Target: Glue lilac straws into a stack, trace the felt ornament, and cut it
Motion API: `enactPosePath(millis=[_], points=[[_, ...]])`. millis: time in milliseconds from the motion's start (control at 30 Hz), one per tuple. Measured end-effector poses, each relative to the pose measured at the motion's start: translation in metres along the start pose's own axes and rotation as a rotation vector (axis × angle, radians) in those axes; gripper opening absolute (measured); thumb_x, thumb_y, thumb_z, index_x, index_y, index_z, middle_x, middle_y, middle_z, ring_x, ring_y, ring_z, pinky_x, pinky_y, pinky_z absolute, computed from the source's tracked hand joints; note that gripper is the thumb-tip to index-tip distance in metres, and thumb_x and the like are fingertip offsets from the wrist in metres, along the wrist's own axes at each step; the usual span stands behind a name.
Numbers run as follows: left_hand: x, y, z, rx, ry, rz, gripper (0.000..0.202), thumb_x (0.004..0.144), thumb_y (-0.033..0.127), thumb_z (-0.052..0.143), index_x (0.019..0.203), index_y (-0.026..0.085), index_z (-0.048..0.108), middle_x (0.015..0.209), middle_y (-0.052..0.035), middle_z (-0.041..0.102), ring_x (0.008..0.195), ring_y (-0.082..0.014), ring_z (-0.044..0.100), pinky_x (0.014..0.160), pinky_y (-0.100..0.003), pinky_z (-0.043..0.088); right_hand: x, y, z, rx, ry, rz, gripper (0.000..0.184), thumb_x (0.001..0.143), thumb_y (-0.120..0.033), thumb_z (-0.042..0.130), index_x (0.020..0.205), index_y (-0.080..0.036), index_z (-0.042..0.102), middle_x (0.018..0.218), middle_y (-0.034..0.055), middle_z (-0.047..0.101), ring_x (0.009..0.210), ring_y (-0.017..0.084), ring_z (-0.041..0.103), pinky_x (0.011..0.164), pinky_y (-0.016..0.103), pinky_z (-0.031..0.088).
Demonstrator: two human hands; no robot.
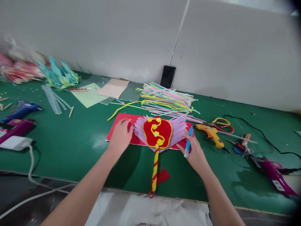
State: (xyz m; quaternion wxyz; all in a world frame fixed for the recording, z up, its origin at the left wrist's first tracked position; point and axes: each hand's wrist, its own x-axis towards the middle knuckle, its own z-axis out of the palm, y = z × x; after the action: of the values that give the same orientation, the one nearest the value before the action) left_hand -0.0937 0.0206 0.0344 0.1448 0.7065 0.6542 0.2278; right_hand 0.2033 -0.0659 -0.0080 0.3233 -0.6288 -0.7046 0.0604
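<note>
A red hand fan [157, 133] lies in the middle of the table, edged in yellow, with small yellow flowers on a curling stem. Its handle [155, 169] is wound in yellow and red, and a red tassel [164, 176] rests beside it. Lilac pipe cleaners [180, 125] spread out behind the fan on a red board [119, 118]. My left hand [121, 135] is at the board's left part, fingers curled in a pinch by the lilac tips; what they hold is unclear. At the right end, my right hand [195, 152] holds a blue pen [188, 142].
Behind the board lie loose coloured pipe cleaners [166, 99], with a phone [167, 77] leaning on the wall. To the right are scissors [222, 124], a yellow glue gun [211, 135], keys [246, 150] and a purple tool [275, 175]. Paper sheets [113, 88] and blue-green flowers [60, 75] sit left.
</note>
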Motion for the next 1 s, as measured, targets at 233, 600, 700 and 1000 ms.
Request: enactPosePath(millis=[233, 600, 700, 1000], points=[[-0.012, -0.022, 0.005, 0.01, -0.095, -0.012, 0.034, 0.08, 0.032, 0.063, 0.111, 0.02, 0.063, 0.137, -0.0085, 0.049, 0.127, -0.0244, 0.046, 0.109, -0.039, 0.035, -0.001, 0.002, 0.011, -0.134, 0.052, 0.12, 0.042, 0.085, -0.052, 0.054, 0.114, -0.022, 0.053, 0.134, 0.0163, 0.055, 0.125, 0.034, 0.049, 0.103, 0.061, 0.034], [-0.014, -0.003, 0.009, 0.032, -0.084, -0.16, 0.032, 0.08, 0.03, 0.063, 0.111, 0.025, 0.064, 0.138, -0.0089, 0.047, 0.128, -0.0312, 0.041, 0.101, -0.051, 0.037, 0.005, -0.009, 0.021, -0.136, 0.111, 0.195, 0.045, 0.087, -0.055, 0.046, 0.116, -0.02, 0.051, 0.129, 0.0161, 0.059, 0.12, 0.032, 0.054, 0.106, 0.063, 0.026], [-0.013, -0.001, 0.011, 0.027, -0.068, -0.167, 0.03, 0.081, 0.03, 0.062, 0.111, 0.026, 0.064, 0.138, -0.0076, 0.047, 0.129, -0.0314, 0.04, 0.099, -0.05, 0.039, 0.006, -0.01, 0.022, -0.125, 0.107, 0.201, 0.045, 0.087, -0.056, 0.046, 0.115, -0.02, 0.051, 0.131, 0.0163, 0.058, 0.12, 0.032, 0.054, 0.106, 0.062, 0.026], [-0.008, 0.001, 0.012, 0.021, -0.038, -0.186, 0.027, 0.085, 0.032, 0.058, 0.11, 0.025, 0.064, 0.135, -0.0073, 0.05, 0.126, -0.0314, 0.042, 0.098, -0.05, 0.039, 0.006, -0.009, 0.021, -0.12, 0.138, 0.18, 0.048, 0.086, -0.056, 0.048, 0.116, -0.018, 0.05, 0.125, 0.0172, 0.06, 0.117, 0.033, 0.056, 0.104, 0.059, 0.032]])
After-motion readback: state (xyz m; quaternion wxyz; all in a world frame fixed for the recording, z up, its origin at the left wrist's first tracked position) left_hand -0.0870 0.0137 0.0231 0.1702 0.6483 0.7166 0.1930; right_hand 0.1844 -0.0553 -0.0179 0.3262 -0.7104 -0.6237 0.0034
